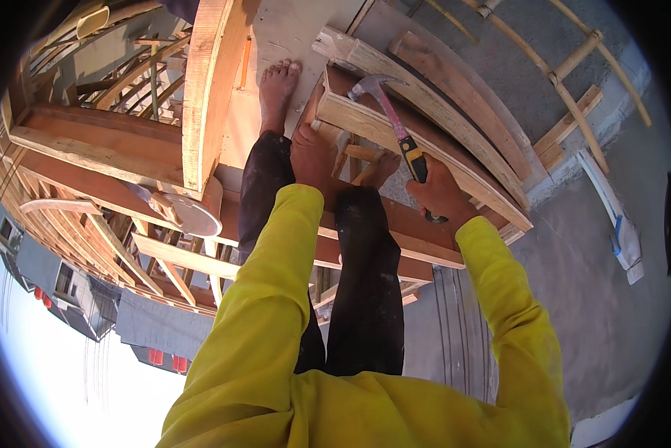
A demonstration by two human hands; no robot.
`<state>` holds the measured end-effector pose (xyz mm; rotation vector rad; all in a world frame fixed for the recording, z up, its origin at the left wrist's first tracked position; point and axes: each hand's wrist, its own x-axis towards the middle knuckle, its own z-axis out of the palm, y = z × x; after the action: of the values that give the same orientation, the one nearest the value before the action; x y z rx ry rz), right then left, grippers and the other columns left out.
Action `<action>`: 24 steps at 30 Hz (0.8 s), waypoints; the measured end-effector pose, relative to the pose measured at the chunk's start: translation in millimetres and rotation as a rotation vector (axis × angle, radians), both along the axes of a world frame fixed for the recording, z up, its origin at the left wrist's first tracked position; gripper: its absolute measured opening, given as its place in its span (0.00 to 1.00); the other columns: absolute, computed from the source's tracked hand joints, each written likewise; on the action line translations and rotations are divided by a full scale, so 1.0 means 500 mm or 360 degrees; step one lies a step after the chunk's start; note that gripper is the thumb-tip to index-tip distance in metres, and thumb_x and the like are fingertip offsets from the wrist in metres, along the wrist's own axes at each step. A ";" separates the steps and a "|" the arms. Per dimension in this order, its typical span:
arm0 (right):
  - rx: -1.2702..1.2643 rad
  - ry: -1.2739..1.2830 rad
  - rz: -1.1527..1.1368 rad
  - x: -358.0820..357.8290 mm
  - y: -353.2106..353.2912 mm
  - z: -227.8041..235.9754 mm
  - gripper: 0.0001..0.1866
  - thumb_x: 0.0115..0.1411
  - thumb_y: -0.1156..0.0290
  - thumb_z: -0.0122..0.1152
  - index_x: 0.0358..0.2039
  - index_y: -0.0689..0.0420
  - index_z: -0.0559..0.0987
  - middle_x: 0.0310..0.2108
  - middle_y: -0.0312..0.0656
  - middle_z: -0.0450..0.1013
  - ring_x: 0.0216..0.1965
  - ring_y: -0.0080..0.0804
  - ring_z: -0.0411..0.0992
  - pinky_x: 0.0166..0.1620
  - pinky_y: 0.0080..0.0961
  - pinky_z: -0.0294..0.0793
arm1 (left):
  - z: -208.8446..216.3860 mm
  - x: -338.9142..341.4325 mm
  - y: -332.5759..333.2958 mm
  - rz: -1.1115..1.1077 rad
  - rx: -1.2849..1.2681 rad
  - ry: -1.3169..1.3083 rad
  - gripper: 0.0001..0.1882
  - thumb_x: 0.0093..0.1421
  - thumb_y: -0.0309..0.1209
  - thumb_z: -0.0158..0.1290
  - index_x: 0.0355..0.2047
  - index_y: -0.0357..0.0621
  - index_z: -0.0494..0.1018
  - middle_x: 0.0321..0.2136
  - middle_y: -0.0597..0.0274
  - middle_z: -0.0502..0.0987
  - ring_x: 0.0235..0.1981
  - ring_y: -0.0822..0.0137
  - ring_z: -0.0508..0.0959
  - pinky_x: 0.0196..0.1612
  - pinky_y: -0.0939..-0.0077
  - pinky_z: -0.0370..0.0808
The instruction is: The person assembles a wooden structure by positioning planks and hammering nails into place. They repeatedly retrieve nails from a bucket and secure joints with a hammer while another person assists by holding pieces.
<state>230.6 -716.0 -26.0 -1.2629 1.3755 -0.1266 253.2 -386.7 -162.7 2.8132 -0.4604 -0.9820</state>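
Observation:
In my right hand (434,190) is a claw hammer (397,119), gripped by its black and yellow handle. Its reddish shaft slants up to a metal head, which lies over the upper edge of a long timber beam (395,134). My left hand (312,157) is closed at the lower end of a short wooden board (311,104) that meets the beam's left end. The fingers curl, and part of their hold is hidden. Both hands are above my legs, between my bare feet (274,89) and my yellow sleeves.
A thick upright timber (210,97) rises at the left, next to a pale round-ended piece (193,215). Slatted framing (111,250) drops away toward houses below. Curved boards (455,104) lie beyond the hammer. Bamboo poles (567,97) and a handsaw-like tool (612,216) are at the right.

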 end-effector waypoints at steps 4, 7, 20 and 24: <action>0.0275 0.0553 0.1001 -0.061 -0.037 0.052 0.22 0.59 0.72 0.64 0.53 0.63 0.73 0.25 0.38 0.71 0.17 0.24 0.70 0.21 0.24 0.71 | -0.004 -0.013 -0.005 -0.0023 -0.0024 -0.0064 0.36 0.49 0.38 0.68 0.51 0.34 0.60 0.47 0.43 0.71 0.49 0.41 0.76 0.50 0.54 0.77; -0.0146 -0.0119 -0.0063 0.012 -0.106 0.043 0.12 0.58 0.72 0.65 0.39 0.61 0.73 0.21 0.37 0.68 0.18 0.26 0.68 0.23 0.27 0.71 | 0.006 -0.005 -0.006 -0.0013 -0.0022 0.0018 0.37 0.48 0.37 0.69 0.51 0.35 0.60 0.47 0.43 0.71 0.49 0.41 0.76 0.50 0.55 0.78; 0.0266 0.0565 0.0751 -0.128 0.042 0.058 0.22 0.63 0.70 0.64 0.54 0.61 0.69 0.21 0.33 0.67 0.15 0.21 0.67 0.19 0.24 0.70 | 0.011 -0.012 -0.017 -0.0041 -0.0155 -0.0163 0.27 0.50 0.29 0.61 0.47 0.34 0.62 0.40 0.44 0.71 0.41 0.42 0.77 0.44 0.52 0.77; 0.0180 0.0071 0.0260 -0.149 0.040 0.046 0.15 0.64 0.72 0.63 0.48 0.60 0.71 0.21 0.32 0.67 0.16 0.18 0.67 0.20 0.19 0.70 | 0.009 -0.011 -0.026 -0.0019 -0.0210 -0.0159 0.33 0.46 0.31 0.65 0.49 0.33 0.61 0.42 0.43 0.70 0.44 0.41 0.76 0.44 0.51 0.77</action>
<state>156.3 -695.7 -3.1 -1.2836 1.2933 0.0920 247.5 -399.6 -158.4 2.7522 -0.5332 -0.7850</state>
